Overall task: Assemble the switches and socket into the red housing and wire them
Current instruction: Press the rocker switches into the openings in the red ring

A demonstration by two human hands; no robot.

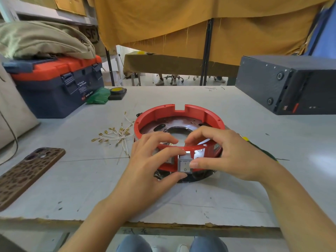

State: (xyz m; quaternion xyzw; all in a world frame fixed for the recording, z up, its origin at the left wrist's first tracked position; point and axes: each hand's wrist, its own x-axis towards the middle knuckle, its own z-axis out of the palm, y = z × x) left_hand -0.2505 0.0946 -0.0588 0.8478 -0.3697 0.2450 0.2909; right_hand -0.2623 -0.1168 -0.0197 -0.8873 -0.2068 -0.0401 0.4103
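Two hands were set on the red housing (179,113) at the frame's centre on the worktop (236,188). The rocker switch (185,165) was pinched at the near wall by the left hand (145,171) and right hand (223,157), fingers curled over the rim, presumably bracing it for seating. Wires (116,135) lay untouched at left.

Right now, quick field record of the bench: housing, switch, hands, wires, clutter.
housing: red housing on grey table, near wall facing the person
switch: rocker switch at a cutout in the near wall, not clearly seated
left hand: grips the housing rim, thumb below the switch
right hand: fingers over the rim, thumb presses the switch
wires: loose wire bundle left of housing, unconnected
clutter: phone, toolbox, black box
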